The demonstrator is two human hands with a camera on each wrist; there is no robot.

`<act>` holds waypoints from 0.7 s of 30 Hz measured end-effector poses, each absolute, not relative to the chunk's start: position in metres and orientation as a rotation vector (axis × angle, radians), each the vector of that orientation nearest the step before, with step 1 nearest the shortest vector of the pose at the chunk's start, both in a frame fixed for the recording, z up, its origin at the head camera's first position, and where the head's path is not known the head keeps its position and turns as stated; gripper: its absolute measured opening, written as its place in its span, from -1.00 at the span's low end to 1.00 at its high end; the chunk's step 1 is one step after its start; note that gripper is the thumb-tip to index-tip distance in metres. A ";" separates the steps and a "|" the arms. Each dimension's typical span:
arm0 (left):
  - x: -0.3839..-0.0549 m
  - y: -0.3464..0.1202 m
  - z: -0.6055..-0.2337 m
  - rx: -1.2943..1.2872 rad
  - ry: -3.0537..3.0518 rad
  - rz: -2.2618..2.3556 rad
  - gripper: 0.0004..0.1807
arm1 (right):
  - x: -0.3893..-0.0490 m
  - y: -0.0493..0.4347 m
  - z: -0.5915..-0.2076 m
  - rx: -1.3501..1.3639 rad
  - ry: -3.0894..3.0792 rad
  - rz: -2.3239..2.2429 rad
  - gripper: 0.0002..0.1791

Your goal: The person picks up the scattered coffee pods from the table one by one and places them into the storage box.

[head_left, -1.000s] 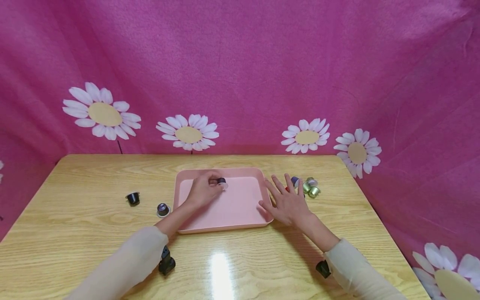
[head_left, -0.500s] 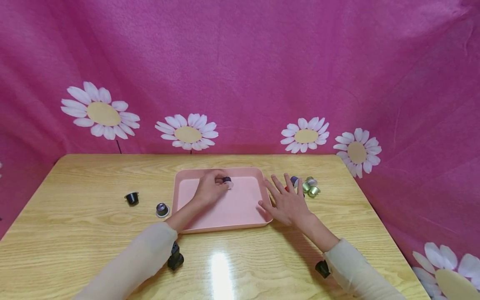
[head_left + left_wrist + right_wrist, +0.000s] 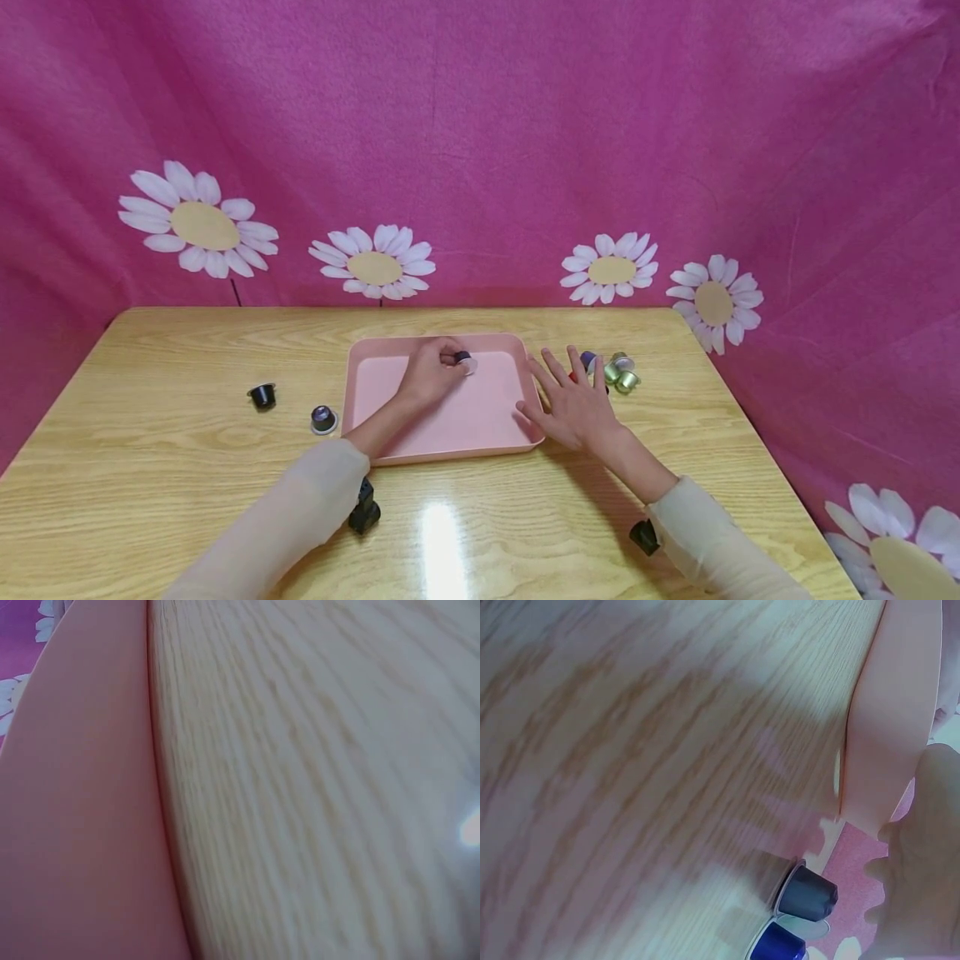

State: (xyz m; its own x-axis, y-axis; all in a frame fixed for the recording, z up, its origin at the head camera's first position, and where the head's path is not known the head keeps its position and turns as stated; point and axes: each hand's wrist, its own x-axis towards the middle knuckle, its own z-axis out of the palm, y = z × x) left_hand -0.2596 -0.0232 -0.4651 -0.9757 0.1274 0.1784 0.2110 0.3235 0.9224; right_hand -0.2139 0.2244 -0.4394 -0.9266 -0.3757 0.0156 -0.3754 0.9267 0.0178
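Note:
My left hand (image 3: 433,373) pinches a dark coffee capsule (image 3: 462,357) with a pale rim, over the back half of the pink tray (image 3: 465,425). The left wrist view shows only the tray's outer wall (image 3: 90,795) beside the table; hand and capsule are outside it. My right hand (image 3: 576,408) has its fingers spread at the tray's right edge, holding nothing. It partly covers a red capsule (image 3: 573,377). In the right wrist view that hand (image 3: 922,855) appears at the right, near a black capsule (image 3: 808,892) and a blue capsule (image 3: 778,943).
Left of the tray lie a black capsule (image 3: 262,397) and an upright capsule with a purplish top (image 3: 323,418). Past my right fingers are a purple-blue capsule (image 3: 588,360) and several green capsules (image 3: 627,382). A flowered pink cloth (image 3: 480,167) hangs behind the table.
My left hand has moved to the right over the tray, still pinching the dark capsule. The right hand keeps its place and spread.

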 end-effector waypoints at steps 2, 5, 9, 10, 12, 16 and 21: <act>-0.260 -0.021 -0.465 -0.325 -2.491 -1.761 -0.78 | -0.214 0.224 -0.439 0.596 -3.070 -0.014 -0.16; -0.261 -0.018 -0.465 -0.330 -2.490 -1.747 -0.78 | -0.214 0.224 -0.439 0.597 -3.077 -0.004 -0.15; -0.262 -0.015 -0.464 -0.320 -2.511 -1.722 -0.79 | -0.215 0.225 -0.440 0.600 -3.074 -0.011 -0.15; -0.262 -0.014 -0.464 -0.313 -2.521 -1.708 -0.79 | -0.215 0.225 -0.440 0.602 -3.072 -0.013 -0.15; -0.263 -0.013 -0.465 -0.299 -2.537 -1.693 -0.78 | -0.215 0.225 -0.440 0.605 -3.068 -0.025 -0.15; -0.263 -0.010 -0.465 -0.302 -2.546 -1.658 -0.78 | -0.214 0.224 -0.438 0.606 -3.067 -0.045 -0.15; -0.262 -0.008 -0.466 -0.313 -2.554 -1.618 -0.79 | -0.214 0.224 -0.437 0.595 -3.074 -0.042 -0.15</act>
